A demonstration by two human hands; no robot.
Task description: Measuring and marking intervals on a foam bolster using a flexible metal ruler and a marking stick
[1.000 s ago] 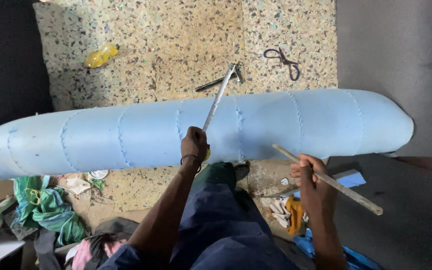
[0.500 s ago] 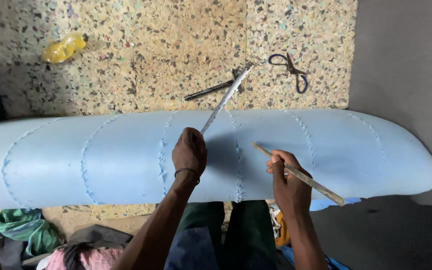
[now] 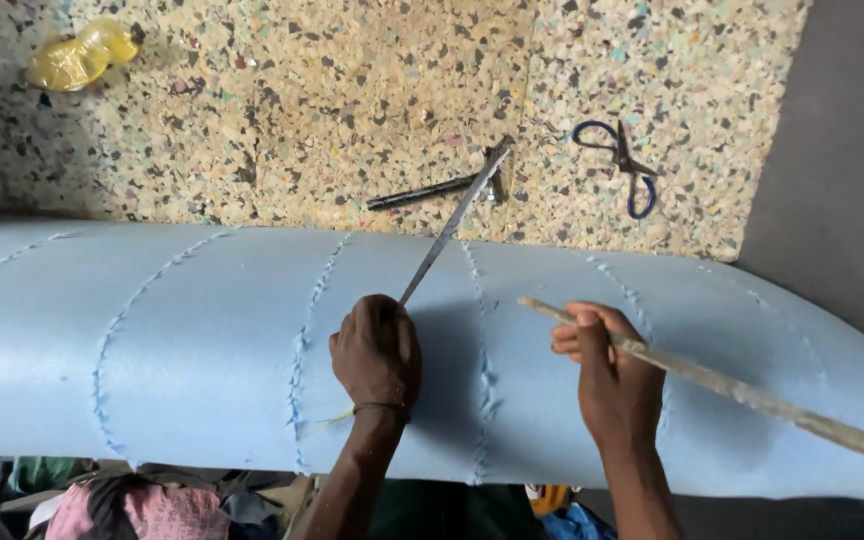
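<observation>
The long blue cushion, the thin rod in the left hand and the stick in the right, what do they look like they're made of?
Blue cushion: likely a smooth, matte sheet or fabric skin, puckered along stitched seams. Thin rod in the left hand: probably metal, grey with a bright glint. Stick in the right hand: seemingly wood, pale, dull and rough.

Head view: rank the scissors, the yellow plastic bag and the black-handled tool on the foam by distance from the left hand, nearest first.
1. Black-handled tool, just above the left hand.
2. Scissors, upper right.
3. Yellow plastic bag, far upper left.
</observation>
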